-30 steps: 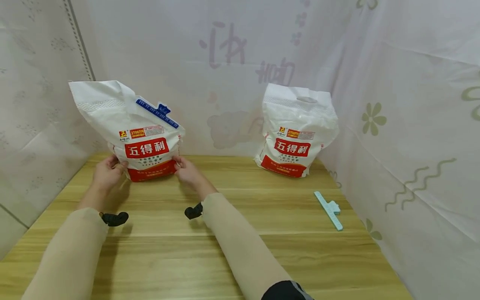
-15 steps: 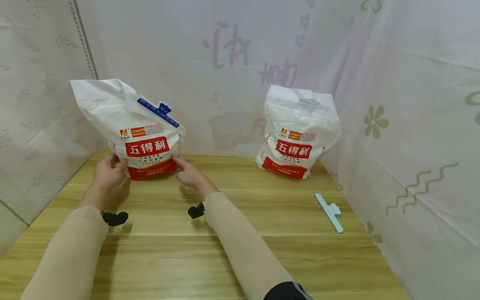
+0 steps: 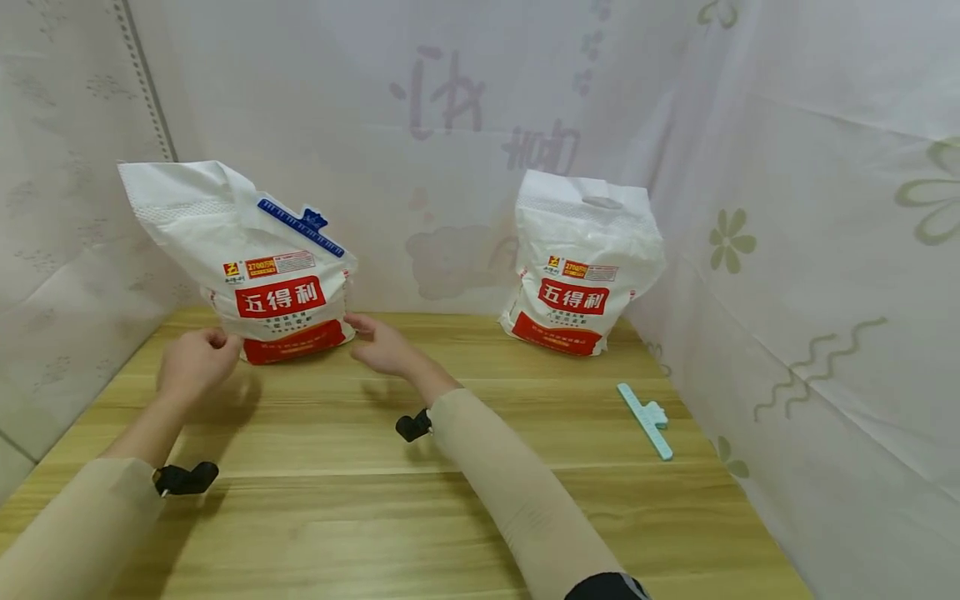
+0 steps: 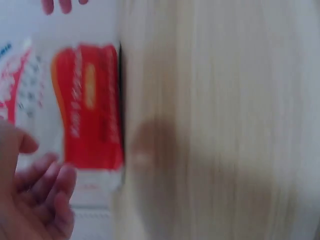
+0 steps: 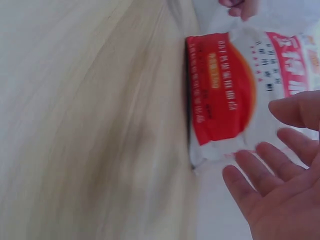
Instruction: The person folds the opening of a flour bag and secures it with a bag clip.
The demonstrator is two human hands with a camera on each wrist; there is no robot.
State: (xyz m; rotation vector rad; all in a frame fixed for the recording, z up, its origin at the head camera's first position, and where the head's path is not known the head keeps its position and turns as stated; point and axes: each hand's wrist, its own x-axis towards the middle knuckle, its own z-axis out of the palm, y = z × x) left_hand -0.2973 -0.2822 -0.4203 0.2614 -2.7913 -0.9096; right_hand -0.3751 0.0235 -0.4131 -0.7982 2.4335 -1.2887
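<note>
A white and red flour bag [image 3: 281, 296] stands at the back left of the table, its top slanting up to the left. A blue sealing clip [image 3: 302, 227] sits across its folded right top corner. My left hand [image 3: 197, 362] is in front of the bag's lower left side, fingers loosely bent and holding nothing; the left wrist view is blurred. Beside the bag's lower right edge is my right hand [image 3: 386, 346], its fingers spread and relaxed in the right wrist view [image 5: 285, 185]. Both hands appear apart from the bag.
A second flour bag [image 3: 573, 292] with a handle hole stands at the back right. A mint-green sealing clip [image 3: 647, 422] lies in front of it on the wooden table [image 3: 360, 500]. Patterned cloth [image 3: 450, 183] hangs behind and at the sides.
Both hands have come off the flour bag; the left has drawn back toward me and the right has moved slightly away. The bag stays standing. The head view has shifted a little.
</note>
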